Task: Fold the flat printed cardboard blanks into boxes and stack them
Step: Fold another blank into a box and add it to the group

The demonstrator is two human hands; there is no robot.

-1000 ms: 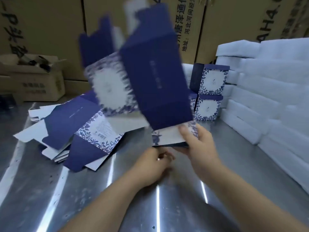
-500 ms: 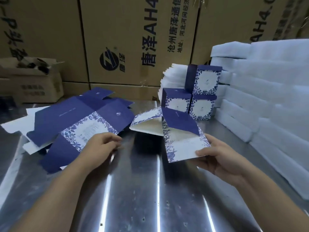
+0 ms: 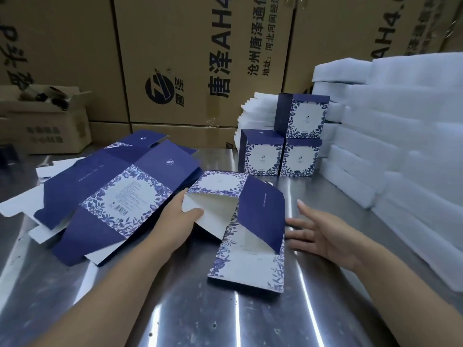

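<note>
A half-folded blue and white floral blank [image 3: 250, 236] lies on the steel table [image 3: 175, 309], one navy panel standing up. My left hand [image 3: 175, 221] grips its white left flap, thumb on the inside and fingers behind it. My right hand [image 3: 323, 234] is spread flat with straight fingers, its fingertips at the raised navy panel's right edge. A loose pile of flat blanks [image 3: 112, 194] lies to the left. Three folded boxes [image 3: 283, 144] stand stacked at the back, two below and one on top.
Stacks of white foam sheets [image 3: 400, 151] fill the right side. Big brown shipping cartons [image 3: 200, 61] form a wall behind the table. A small opened carton [image 3: 45, 123] sits at the back left.
The blank came down from the air onto the table. My left hand moved from the flat pile to the blank's left flap. My right hand let go and spread flat beside it.
</note>
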